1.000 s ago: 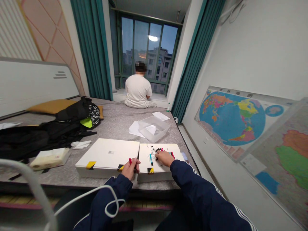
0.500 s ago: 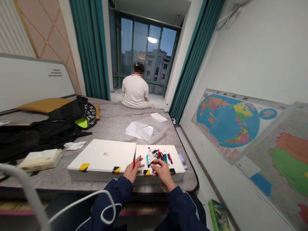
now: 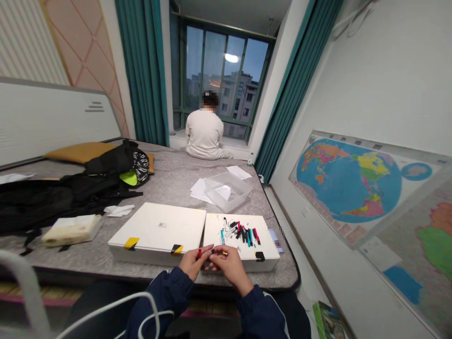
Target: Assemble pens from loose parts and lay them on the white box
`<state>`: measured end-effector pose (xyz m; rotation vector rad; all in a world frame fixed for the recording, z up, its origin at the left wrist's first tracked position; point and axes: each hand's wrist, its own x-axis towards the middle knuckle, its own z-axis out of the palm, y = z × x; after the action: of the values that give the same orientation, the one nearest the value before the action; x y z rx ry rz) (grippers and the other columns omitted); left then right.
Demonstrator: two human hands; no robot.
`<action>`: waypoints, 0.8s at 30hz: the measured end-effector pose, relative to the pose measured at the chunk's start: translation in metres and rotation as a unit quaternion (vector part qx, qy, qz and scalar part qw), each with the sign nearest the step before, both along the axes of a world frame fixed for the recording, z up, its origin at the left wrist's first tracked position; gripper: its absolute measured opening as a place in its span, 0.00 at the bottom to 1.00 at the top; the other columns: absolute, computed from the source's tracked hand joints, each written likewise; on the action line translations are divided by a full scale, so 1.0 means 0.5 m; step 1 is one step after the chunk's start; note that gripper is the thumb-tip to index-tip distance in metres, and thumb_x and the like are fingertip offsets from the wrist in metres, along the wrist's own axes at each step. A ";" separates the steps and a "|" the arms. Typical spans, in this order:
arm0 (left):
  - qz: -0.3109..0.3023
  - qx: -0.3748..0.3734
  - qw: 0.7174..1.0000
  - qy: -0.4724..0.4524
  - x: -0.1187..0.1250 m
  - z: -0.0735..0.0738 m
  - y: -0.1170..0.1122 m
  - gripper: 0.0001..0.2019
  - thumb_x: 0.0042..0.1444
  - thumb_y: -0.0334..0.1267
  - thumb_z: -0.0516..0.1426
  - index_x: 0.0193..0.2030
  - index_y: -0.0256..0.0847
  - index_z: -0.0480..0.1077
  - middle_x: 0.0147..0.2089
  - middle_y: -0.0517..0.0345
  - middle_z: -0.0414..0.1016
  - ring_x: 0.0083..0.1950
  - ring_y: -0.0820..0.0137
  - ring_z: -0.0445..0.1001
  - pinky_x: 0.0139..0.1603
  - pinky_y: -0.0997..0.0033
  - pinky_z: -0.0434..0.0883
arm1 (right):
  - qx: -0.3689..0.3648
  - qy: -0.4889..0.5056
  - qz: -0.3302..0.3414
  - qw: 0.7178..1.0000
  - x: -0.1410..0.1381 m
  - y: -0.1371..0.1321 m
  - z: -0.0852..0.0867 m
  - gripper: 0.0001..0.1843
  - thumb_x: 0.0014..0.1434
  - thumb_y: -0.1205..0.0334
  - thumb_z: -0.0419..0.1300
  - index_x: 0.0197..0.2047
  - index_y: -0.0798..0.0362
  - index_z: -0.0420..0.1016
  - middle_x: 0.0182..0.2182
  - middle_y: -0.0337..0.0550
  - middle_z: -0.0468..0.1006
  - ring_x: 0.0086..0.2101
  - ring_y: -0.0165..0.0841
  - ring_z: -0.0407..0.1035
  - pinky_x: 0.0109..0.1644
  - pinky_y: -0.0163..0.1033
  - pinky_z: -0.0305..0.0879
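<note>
My left hand (image 3: 191, 265) is closed on a red pen part (image 3: 199, 254), which stands up between thumb and fingers. Against it, my right hand (image 3: 231, 266) pinches a small black piece (image 3: 212, 252), perhaps a pen cap; its exact kind is too small to tell. Both hands meet over the front edge of two white boxes. On the right white box (image 3: 264, 223) lies a loose pile of pen parts (image 3: 243, 234) in black, white, red and teal, just beyond my right hand. The left white box (image 3: 148, 228) has yellow and black tape on its front edge.
Behind the boxes stand a clear plastic bin (image 3: 229, 193) and paper sheets (image 3: 199, 189). A tissue pack (image 3: 72, 230) and a black bag (image 3: 70, 193) lie left. A white cable (image 3: 106, 308) crosses the lower left. A person (image 3: 205, 134) sits by the window.
My hands have come together, with the right moving left and down from the pile toward the left. The view has shifted slightly, so the scene sits further right.
</note>
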<state>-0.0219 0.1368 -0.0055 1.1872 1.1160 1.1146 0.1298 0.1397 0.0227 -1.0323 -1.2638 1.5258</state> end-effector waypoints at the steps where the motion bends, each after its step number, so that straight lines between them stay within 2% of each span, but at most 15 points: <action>1: -0.004 -0.009 1.000 0.009 -0.011 -0.008 0.006 0.33 0.50 0.56 0.61 0.55 0.30 0.73 0.37 0.47 0.81 0.31 0.65 0.76 0.28 0.66 0.77 | 0.008 -0.007 0.000 1.000 -0.009 0.005 -0.006 0.23 0.42 0.49 0.72 0.35 0.58 0.77 0.25 0.41 0.76 0.25 0.34 0.75 0.27 0.36 0.71; 3: 0.000 0.002 1.000 0.027 -0.035 -0.021 0.023 0.31 0.52 0.54 0.60 0.55 0.31 0.73 0.35 0.50 0.79 0.31 0.66 0.76 0.26 0.68 0.76 | 0.020 -0.008 -0.012 1.000 -0.027 0.018 -0.016 0.24 0.42 0.49 0.72 0.37 0.59 0.78 0.26 0.43 0.77 0.26 0.35 0.75 0.27 0.37 0.72; 5: 0.022 0.048 0.997 0.055 -0.061 -0.027 0.044 0.25 0.55 0.52 0.58 0.52 0.33 0.75 0.33 0.53 0.76 0.29 0.68 0.74 0.25 0.70 0.75 | 0.018 0.008 -0.043 0.999 -0.043 0.034 -0.022 0.25 0.40 0.49 0.73 0.38 0.58 0.78 0.27 0.44 0.78 0.28 0.37 0.76 0.29 0.38 0.73; 9: 0.048 0.155 0.976 0.149 -0.100 -0.018 0.076 0.16 0.57 0.45 0.57 0.45 0.37 0.79 0.31 0.57 0.72 0.25 0.73 0.71 0.29 0.70 0.75 | -0.026 0.080 -0.141 0.986 -0.065 0.058 -0.024 0.23 0.42 0.50 0.73 0.38 0.58 0.79 0.35 0.50 0.81 0.36 0.39 0.77 0.36 0.39 0.74; 11: 0.033 0.171 0.971 0.163 -0.106 -0.008 0.075 0.14 0.58 0.43 0.57 0.45 0.39 0.79 0.32 0.57 0.72 0.27 0.73 0.73 0.34 0.70 0.75 | -0.043 0.116 -0.166 0.978 -0.073 0.054 -0.023 0.22 0.45 0.51 0.72 0.39 0.57 0.79 0.39 0.51 0.81 0.40 0.39 0.76 0.39 0.38 0.73; 15: -0.003 0.160 0.979 0.124 -0.093 0.002 0.031 0.15 0.60 0.43 0.56 0.48 0.39 0.77 0.36 0.54 0.74 0.28 0.73 0.73 0.28 0.72 0.76 | -0.060 0.137 -0.169 0.974 -0.091 0.012 -0.029 0.18 0.47 0.54 0.71 0.39 0.56 0.81 0.37 0.49 0.82 0.35 0.34 0.75 0.35 0.35 0.72; 19: 0.036 0.118 0.989 0.077 -0.074 0.004 -0.029 0.14 0.58 0.42 0.59 0.46 0.39 0.78 0.40 0.51 0.76 0.31 0.70 0.76 0.26 0.73 0.77 | -0.086 0.169 -0.166 0.968 -0.100 -0.041 -0.037 0.15 0.47 0.57 0.72 0.37 0.56 0.82 0.32 0.45 0.81 0.28 0.28 0.72 0.30 0.31 0.69; 21: 0.046 0.113 0.990 0.074 -0.069 0.005 -0.049 0.12 0.57 0.41 0.60 0.44 0.39 0.79 0.41 0.51 0.78 0.27 0.73 0.75 0.26 0.73 0.77 | -0.100 0.180 -0.172 0.963 -0.096 -0.060 -0.036 0.15 0.46 0.57 0.72 0.36 0.56 0.81 0.30 0.44 0.80 0.28 0.28 0.71 0.29 0.31 0.69; 24: 0.034 0.124 0.987 0.093 -0.065 0.011 -0.062 0.11 0.58 0.40 0.59 0.45 0.39 0.79 0.40 0.52 0.79 0.20 0.78 0.70 0.20 0.76 0.73 | -0.112 0.189 -0.171 0.961 -0.084 -0.075 -0.032 0.16 0.47 0.56 0.72 0.37 0.56 0.80 0.29 0.44 0.79 0.31 0.31 0.73 0.32 0.33 0.72</action>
<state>-0.0544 0.1056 -0.0002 1.4821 1.1901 1.2413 0.0878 0.1022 0.0069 -0.9808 -0.6229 1.5215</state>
